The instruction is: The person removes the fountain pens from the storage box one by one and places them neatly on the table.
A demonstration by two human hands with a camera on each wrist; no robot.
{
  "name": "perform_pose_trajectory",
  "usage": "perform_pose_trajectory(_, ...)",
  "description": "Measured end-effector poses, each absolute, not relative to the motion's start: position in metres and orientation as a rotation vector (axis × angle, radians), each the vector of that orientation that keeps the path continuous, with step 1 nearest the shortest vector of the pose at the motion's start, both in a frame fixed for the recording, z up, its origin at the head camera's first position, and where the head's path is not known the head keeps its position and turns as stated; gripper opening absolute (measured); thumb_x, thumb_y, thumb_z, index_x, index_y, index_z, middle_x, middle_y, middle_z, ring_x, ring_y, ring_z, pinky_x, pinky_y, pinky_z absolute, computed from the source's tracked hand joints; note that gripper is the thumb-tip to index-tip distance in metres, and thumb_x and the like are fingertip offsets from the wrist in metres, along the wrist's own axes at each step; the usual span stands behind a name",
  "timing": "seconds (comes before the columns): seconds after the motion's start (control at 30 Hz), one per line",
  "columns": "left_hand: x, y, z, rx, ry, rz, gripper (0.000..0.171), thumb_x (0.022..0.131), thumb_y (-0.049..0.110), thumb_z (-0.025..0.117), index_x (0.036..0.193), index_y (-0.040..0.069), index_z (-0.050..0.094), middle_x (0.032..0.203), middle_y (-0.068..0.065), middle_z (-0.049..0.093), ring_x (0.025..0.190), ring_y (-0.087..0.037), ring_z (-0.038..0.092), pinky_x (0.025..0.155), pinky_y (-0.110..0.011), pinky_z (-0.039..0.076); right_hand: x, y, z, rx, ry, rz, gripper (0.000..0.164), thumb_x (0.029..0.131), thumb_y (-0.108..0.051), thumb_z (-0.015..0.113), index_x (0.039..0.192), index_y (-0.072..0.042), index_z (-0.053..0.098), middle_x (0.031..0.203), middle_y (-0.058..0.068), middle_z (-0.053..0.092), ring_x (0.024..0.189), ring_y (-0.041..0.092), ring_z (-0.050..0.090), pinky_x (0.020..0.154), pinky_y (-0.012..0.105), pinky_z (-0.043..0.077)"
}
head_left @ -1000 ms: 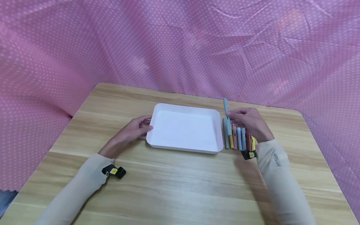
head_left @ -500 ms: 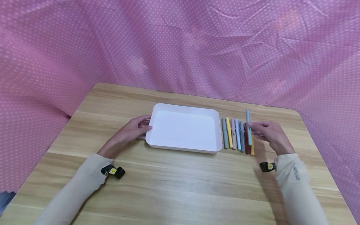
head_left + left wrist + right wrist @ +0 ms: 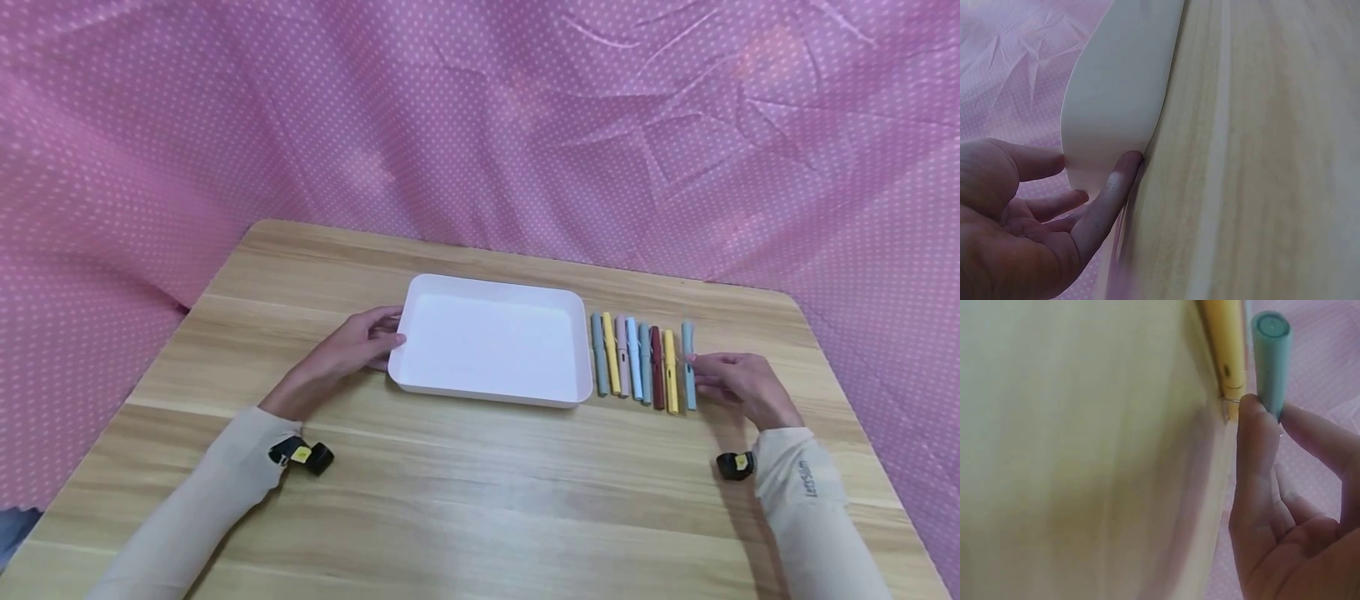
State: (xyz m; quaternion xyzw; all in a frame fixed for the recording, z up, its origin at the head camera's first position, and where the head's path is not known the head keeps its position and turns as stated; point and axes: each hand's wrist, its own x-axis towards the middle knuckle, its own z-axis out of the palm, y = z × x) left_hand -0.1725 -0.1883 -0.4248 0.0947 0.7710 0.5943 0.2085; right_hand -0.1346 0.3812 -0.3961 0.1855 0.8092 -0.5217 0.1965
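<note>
My left hand [image 3: 351,346] holds the left end of a white tray [image 3: 491,397]; in the left wrist view its thumb touches the rim and a finger reaches the lower edge of the wall. Between thumb and finger, my right hand [image 3: 750,383] pinches a light teal capped pen [image 3: 688,379]. That pen stands at the right end of a row of several capped pens, apart from the nearest yellow pen [image 3: 671,375]. In the right wrist view the teal pen [image 3: 1271,365] points its round end to the camera, beside the yellow pen [image 3: 1225,347].
The row to the tray's right also has a dark red pen [image 3: 657,367], a pale blue pen [image 3: 635,358], a mauve pen [image 3: 622,354] and a grey-green pen [image 3: 599,354]. All lie on a wooden table [image 3: 480,500]. Pink dotted cloth [image 3: 480,125] hangs behind.
My right hand has carried the teal pen from above the row's left end to the right, then down to the row's right end. My left hand stays at the tray.
</note>
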Motion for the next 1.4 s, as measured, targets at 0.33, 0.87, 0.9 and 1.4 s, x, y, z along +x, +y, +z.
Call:
perform_pose_trajectory(0.33, -0.173, -0.187, -0.423, 0.273, 2.157, 1.629, 0.063, 0.108, 0.008, 0.054, 0.161, -0.005, 0.024, 0.15, -0.033, 0.043, 0.13, -0.047, 0.053, 0.091, -0.037, 0.063, -0.131, 0.383, -0.401, 0.519, 2.221, -1.46, 0.068, 0.105, -0.024, 0.065, 0.149, 0.018, 0.036, 0.091, -0.008, 0.069, 0.083, 0.001, 0.069, 0.083, 0.021, 0.062)
perform_pose_trajectory(0.87, -0.177, -0.188, -0.422, 0.267, 2.167, 1.593, 0.064, 0.108, 0.008, 0.055, 0.161, -0.005, 0.023, 0.151, -0.033, 0.042, 0.131, -0.047, 0.052, 0.09, -0.037, 0.064, -0.131, 0.382, -0.408, 0.442, 2.216, -1.406, 0.029, 0.104, -0.025, 0.067, 0.112, 0.003, 0.068, 0.089, -0.004, 0.071, 0.08, 0.004, 0.068, 0.078, 0.021, 0.063)
perform_pose_trajectory(0.9, -0.178, -0.187, -0.422, 0.269, 2.173, 1.587, 0.064, 0.107, 0.008, 0.056, 0.161, -0.005, 0.023, 0.151, -0.032, 0.042, 0.131, -0.046, 0.052, 0.09, -0.037, 0.064, -0.132, 0.382, -0.408, 0.435, 2.221, -1.396, 0.029, 0.104, -0.026, 0.067, 0.111, 0.002, 0.068, 0.089, -0.004, 0.071, 0.079, 0.004, 0.068, 0.077, 0.021, 0.063)
perform_pose_trajectory(1.4, -0.182, -0.214, -0.409, 0.625, 2.628, 1.156, 0.072, 0.108, 0.031, 0.059, 0.164, 0.004, 0.023, 0.163, -0.024, 0.034, 0.146, -0.044, 0.036, 0.12, -0.063, 0.034, -0.127, 0.37, -0.416, 0.144, 2.74, -0.906, 0.049, 0.109, -0.036, 0.056, 0.123, 0.01, 0.06, 0.104, 0.024, 0.07, 0.093, 0.034, 0.068, 0.079, 0.046, 0.063)
